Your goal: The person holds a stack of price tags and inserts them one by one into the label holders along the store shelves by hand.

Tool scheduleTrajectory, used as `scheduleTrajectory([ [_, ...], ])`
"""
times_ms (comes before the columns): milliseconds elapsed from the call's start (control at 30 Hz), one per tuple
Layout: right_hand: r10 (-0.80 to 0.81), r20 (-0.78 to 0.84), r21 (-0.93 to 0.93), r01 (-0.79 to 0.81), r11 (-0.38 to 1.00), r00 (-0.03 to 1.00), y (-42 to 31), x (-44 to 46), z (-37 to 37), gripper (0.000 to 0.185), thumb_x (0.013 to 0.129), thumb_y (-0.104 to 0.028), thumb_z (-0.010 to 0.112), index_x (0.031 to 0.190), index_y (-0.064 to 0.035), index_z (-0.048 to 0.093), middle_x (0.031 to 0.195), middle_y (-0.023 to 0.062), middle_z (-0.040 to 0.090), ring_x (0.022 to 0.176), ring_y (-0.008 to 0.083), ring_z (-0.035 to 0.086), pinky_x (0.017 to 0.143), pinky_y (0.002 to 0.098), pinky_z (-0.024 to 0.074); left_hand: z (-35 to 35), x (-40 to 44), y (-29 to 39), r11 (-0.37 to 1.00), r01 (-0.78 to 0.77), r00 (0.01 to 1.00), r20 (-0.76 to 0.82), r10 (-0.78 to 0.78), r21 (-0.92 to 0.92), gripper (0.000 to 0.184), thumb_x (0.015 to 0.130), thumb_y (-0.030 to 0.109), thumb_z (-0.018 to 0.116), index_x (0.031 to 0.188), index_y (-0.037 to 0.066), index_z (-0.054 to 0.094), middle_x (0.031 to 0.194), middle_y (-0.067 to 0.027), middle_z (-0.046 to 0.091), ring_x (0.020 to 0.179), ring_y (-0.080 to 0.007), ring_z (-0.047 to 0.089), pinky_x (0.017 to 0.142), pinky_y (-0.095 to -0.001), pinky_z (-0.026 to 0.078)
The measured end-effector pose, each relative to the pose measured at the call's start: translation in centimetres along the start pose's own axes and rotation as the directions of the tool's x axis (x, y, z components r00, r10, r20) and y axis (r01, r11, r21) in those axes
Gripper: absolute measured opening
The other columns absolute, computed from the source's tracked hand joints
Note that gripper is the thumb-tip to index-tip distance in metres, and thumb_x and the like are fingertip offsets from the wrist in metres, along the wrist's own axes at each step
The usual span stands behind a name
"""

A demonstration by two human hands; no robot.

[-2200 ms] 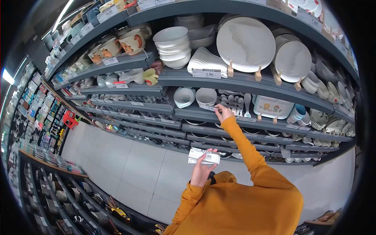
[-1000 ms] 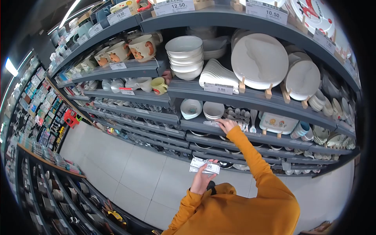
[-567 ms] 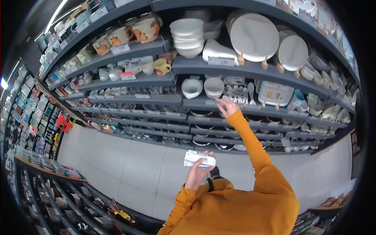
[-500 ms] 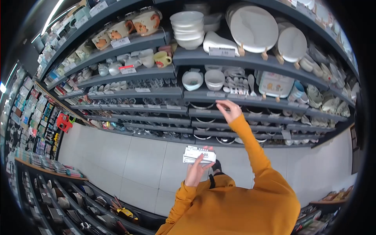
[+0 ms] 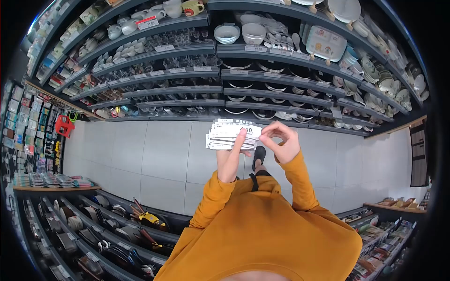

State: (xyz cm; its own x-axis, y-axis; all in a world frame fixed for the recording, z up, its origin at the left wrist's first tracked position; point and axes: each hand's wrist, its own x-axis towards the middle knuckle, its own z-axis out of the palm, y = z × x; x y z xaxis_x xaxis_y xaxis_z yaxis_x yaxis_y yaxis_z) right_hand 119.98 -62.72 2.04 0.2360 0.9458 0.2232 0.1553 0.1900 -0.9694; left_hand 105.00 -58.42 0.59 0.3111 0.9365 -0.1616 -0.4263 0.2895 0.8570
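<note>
- Shelves (image 5: pixel 183 73) of tableware run across the upper part of our head view, above a pale tiled floor (image 5: pixel 161 159); another rack of goods (image 5: pixel 136 253) stands at the lower left.
- Over the floor, well apart from the shelves, we see a fanned stack of printed white price labels (image 5: pixel 225 133), the top one ending in "00".
- Our left hand (image 5: pixel 228 161) grips this stack from below, its thumb laid across the top label.
- Our right hand (image 5: pixel 287 144) is at the right end of the labels, thumb and forefinger curled toward each other there; we cannot tell whether they pinch a label.
- Mustard sleeves (image 5: pixel 302 185) cover both our arms, and one dark shoe (image 5: pixel 259 154) shows on the floor between our hands.
- Beyond the labels, we see stacked white bowls (image 5: pixel 254 33) on a shelf, with spoons (image 5: pixel 285 43) just beside them and a decorated tray (image 5: pixel 323 44) farther right.
</note>
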Motion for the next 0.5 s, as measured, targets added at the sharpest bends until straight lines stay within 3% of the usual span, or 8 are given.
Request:
scheduleTrajectory([
  [267, -0.031, -0.017, -0.072, 0.029, 0.997, 0.999, -1.1, -1.8, 0.9, 0.013, 0.081, -0.008, 0.072, 0.081, 0.0013, 0.062, 0.076, 0.0045, 0.063, 0.070, 0.0097, 0.060, 0.069, 0.0232, 0.0484, -0.6, -2.1, 0.4, 0.999, -0.031, 0.999, 0.038, 0.031, 0.012, 0.016, 0.091, 0.013, 0.061, 0.103, 0.001, 0.061, 0.089, -0.0050, 0.063, 0.069, -0.0094, 0.058, 0.046, -0.0221, 0.044],
  [500, -0.036, -0.025, -0.025, 0.035, 0.999, 0.999, -1.4, -2.3, 1.1, 0.012, 0.084, -0.009, 0.069, 0.083, 0.0012, 0.063, 0.077, 0.0053, 0.065, 0.070, 0.0100, 0.061, 0.070, 0.0239, 0.0487, -0.8, -3.2, 0.8, 0.998, -0.028, 0.995, 0.089, 0.034, -0.061, 0.019, 0.093, 0.013, 0.058, 0.107, 0.000, 0.059, 0.093, -0.0070, 0.064, 0.074, -0.0120, 0.061, 0.051, -0.0246, 0.048],
])
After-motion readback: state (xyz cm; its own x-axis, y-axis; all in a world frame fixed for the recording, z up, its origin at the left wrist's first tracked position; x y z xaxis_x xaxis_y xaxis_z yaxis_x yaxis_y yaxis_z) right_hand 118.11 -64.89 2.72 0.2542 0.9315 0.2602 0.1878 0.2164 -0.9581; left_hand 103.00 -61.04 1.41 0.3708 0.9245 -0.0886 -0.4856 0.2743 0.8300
